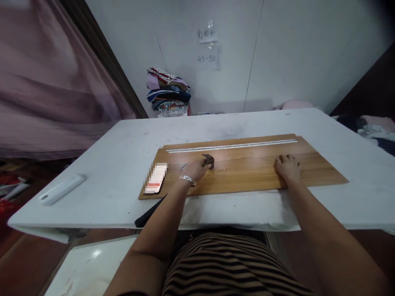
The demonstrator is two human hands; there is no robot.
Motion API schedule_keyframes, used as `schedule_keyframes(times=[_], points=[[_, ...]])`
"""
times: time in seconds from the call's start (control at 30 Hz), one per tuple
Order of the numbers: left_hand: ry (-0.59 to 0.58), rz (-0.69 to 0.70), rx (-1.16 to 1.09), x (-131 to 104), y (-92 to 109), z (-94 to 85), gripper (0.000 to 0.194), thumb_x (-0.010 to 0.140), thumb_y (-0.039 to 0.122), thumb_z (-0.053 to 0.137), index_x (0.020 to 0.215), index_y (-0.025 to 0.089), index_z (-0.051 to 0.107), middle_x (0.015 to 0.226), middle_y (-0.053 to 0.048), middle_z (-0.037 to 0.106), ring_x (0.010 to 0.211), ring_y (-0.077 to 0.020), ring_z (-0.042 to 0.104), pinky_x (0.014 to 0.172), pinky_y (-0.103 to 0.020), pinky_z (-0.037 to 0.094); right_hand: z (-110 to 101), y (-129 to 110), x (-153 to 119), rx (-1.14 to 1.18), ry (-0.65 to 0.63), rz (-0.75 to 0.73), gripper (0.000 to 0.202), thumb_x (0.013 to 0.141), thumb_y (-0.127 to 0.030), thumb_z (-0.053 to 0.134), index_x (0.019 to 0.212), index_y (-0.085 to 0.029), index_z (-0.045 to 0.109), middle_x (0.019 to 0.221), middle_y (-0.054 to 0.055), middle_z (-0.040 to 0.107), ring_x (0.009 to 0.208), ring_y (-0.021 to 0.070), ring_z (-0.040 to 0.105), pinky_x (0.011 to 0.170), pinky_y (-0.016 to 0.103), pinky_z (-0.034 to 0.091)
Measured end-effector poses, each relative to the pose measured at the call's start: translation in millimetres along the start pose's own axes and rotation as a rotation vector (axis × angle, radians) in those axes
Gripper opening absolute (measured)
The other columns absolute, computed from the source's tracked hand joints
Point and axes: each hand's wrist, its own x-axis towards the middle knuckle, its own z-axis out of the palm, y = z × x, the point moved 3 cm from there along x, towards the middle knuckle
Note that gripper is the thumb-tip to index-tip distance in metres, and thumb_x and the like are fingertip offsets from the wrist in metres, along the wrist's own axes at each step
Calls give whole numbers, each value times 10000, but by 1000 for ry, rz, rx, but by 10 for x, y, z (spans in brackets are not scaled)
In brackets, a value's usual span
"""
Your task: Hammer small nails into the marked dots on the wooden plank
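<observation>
A wooden board (247, 176) lies on the white table. My left hand (197, 170) is closed around a hammer (209, 161), close to its dark metal head, just above the board. Its black handle runs back beneath my forearm and shows again past the board's near edge. Several loose nails (184, 165) lie left of that hand. To the right of the hammer head, a row of small dark points (231, 169) runs along the board; they look like nails or holes. My right hand (288, 167) rests on the board's right part, fingers apart and slightly bent, holding nothing visible.
Two pale measuring strips (231, 146) run along the board's far side. A phone (156, 178) lies on its left end. Farther left on the table (101, 156) is a white elongated object (63, 189). Folded cloths (169, 92) are stacked against the wall behind.
</observation>
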Motion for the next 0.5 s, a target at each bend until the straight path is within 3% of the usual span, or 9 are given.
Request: schedule_keyframes(times=[0.13, 0.37, 0.5], points=[[-11, 28, -56, 19, -9, -8, 387, 1086, 412, 586, 1373, 219, 759, 1272, -129, 849, 980, -251, 818, 898, -326, 595, -3, 6, 3, 8, 5, 6, 621, 1114, -367, 273, 1397, -92, 752, 1525, 281, 655, 1423, 392, 556, 1196, 592, 433], [4, 8, 7, -1, 22, 1, 347, 1074, 417, 594, 1285, 223, 791, 1126, -109, 868, 1001, -270, 817, 948, -345, 590, 5, 13, 6, 52, 46, 2, 568, 1092, -350, 326, 1353, -137, 784, 1457, 268, 689, 1380, 402, 554, 1163, 622, 446], [2, 17, -24, -5, 17, 2, 334, 1082, 420, 597, 1279, 225, 783, 1193, -111, 862, 1002, -256, 813, 913, -324, 590, 15, 16, 13, 33, 28, 5, 590, 1102, -363, 299, 1367, -126, 769, 1486, 270, 672, 1415, 395, 538, 1181, 614, 437]])
